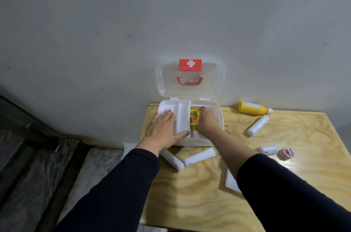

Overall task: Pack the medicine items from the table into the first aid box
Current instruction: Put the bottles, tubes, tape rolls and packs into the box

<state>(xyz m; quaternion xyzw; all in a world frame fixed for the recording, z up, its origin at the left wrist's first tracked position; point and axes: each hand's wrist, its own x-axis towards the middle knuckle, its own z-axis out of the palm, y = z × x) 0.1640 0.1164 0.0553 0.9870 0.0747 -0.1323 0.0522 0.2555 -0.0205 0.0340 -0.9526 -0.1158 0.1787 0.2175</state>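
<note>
First aid box [218, 117] sits open at the table's [284, 184] far edge, against the wall; clear lid [212, 83] stands upright with a red cross label [190, 64] and red handle [189, 81]. Left hand [163, 127] lies flat, fingers spread, palm down on the white tray insert [183, 116] covering the box's left half, thumb along the near edge. Right hand [208, 121] is down inside the right compartment, fingers curled, touching a yellow packet [194, 116] that stands just beside the tray edge; can't tell whether it actually grips the packet. Still out on the table: yellow bottle [253, 109] lying on its side right of the box, white roll [258, 125] just below it, two white rolls [199, 156] touching end to end near the box front, a shorter white roll [268, 149] and a pink tape roll [286, 153] to the right. A white flat item [230, 181] is partly hidden under the right forearm. Both sleeves are dark.
</note>
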